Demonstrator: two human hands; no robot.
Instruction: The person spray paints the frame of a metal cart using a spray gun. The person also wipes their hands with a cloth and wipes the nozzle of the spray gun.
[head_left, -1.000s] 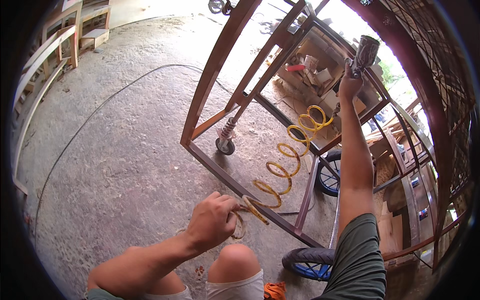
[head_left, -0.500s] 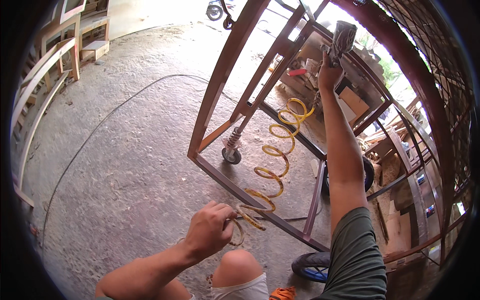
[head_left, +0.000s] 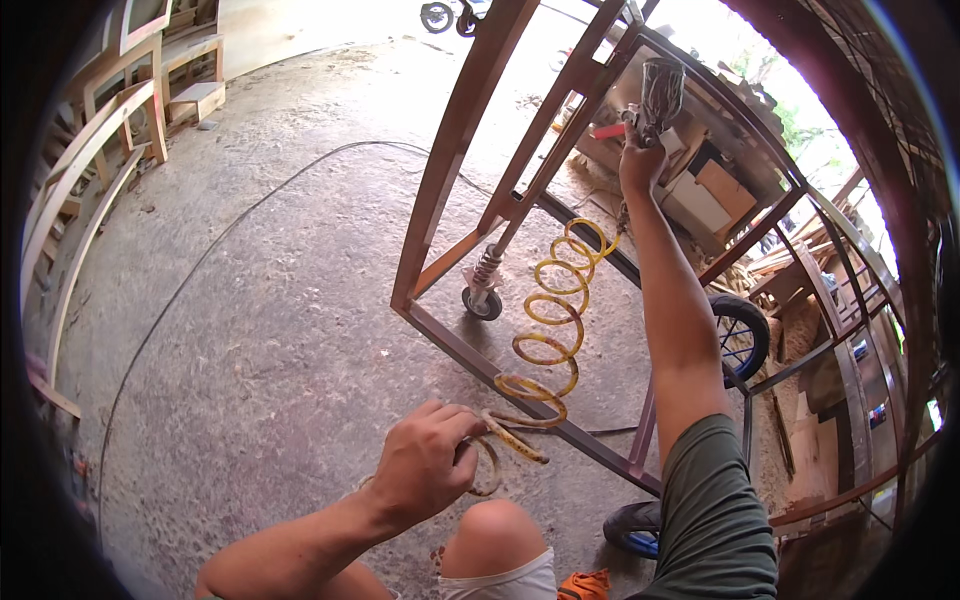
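Stretched far forward, my right hand (head_left: 641, 162) grips a paint spray gun (head_left: 662, 92) with a paint-smeared cup on top. From the gun's lower end a yellow coiled air hose (head_left: 556, 308), stained with brown paint, runs back toward me. Low in the middle, my left hand (head_left: 428, 460) is closed around the near coils of that hose. A brown metal frame (head_left: 470, 358) of welded tubes surrounds the gun and crosses under the hose; the gun is held up near its far bars.
A small caster with a spring (head_left: 483, 290) supports the frame's left corner. Blue-rimmed wheels (head_left: 740, 338) stand at the right. Wooden furniture frames (head_left: 120, 110) line the left wall. A thin dark cable (head_left: 215, 235) curves over the concrete floor. An orange cloth (head_left: 584, 585) lies by my knee.
My right hand and the spray gun have shifted slightly left and down in the view. The frame appears a little farther right and lower. My left hand keeps its hold on the hose.
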